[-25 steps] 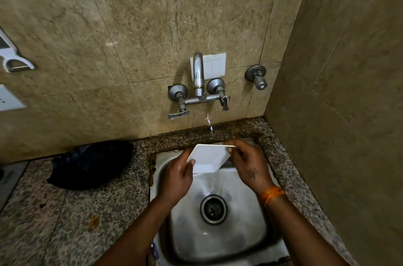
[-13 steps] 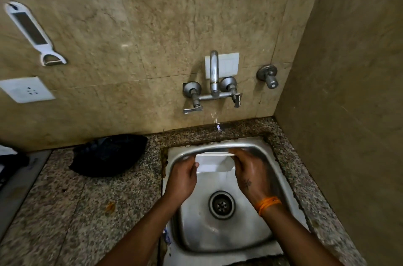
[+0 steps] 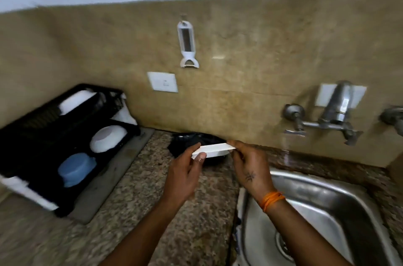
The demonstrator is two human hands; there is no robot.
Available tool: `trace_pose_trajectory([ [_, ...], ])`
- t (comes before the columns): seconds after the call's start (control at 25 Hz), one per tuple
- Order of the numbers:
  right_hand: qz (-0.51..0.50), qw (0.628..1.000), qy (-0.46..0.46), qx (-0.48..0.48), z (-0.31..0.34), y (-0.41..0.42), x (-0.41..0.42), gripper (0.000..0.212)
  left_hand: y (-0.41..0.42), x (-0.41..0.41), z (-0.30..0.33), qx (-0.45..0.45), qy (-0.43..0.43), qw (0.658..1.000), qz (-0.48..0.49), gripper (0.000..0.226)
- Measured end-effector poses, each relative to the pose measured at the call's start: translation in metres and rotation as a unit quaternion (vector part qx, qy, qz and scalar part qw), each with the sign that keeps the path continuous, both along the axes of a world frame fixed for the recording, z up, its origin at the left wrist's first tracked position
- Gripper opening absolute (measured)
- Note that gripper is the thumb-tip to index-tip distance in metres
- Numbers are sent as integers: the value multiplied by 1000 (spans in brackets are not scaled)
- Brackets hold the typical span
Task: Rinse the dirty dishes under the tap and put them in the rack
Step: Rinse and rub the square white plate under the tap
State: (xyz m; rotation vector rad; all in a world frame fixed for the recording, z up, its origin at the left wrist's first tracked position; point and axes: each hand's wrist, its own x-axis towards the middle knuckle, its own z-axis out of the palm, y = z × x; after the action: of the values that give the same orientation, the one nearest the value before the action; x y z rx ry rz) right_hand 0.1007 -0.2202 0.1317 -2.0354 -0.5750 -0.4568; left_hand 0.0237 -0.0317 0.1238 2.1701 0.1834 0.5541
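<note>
1. A flat white rectangular dish (image 3: 212,149), smooth and thin-edged, is held above the speckled granite counter (image 3: 139,189), left of the steel sink (image 3: 322,206).
2. The left hand (image 3: 185,173) pinches its left end, thumb on top; the right hand (image 3: 249,166) grips its right end with curled fingers.
3. The dish lies nearly level, seen edge-on, its long axis running left to right.
4. A black wire rack (image 3: 43,134) sits far left on the counter, holding a white bowl (image 3: 108,138) and a blue bowl (image 3: 76,168).
5. Beige stone tiles back the counter, bearing a metal tap (image 3: 333,113), a white switch plate (image 3: 162,82) and a hanging white peeler (image 3: 187,47).
6. A crumpled black bag (image 3: 192,142) lies behind the dish.
</note>
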Motion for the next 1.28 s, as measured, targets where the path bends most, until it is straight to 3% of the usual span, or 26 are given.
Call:
trace_pose_trajectory([
  [0.16,105,990,-86,-47,51,127,-2,35,106,-42,43,31,-75,989,120,58],
  [0.24,151,984,-89,-26,72,186,-4,33,152,-58,67,64,-109,976,176,53],
  [0.44,278,947,152,48,110,343,-13,35,280,-89,105,112,-104,953,262,50],
  [0.64,338,892,270,131,94,461,1,29,371,-93,98,76,-109,944,301,45],
  [0.88,335,835,389,199,82,546,24,19,443,-72,81,43,-61,950,304,52],
  [1.12,326,814,444,183,69,618,49,16,514,-54,58,14,-29,951,307,49],
  [1.28,323,811,462,157,58,651,61,18,549,-45,48,68,-7,950,305,40],
])
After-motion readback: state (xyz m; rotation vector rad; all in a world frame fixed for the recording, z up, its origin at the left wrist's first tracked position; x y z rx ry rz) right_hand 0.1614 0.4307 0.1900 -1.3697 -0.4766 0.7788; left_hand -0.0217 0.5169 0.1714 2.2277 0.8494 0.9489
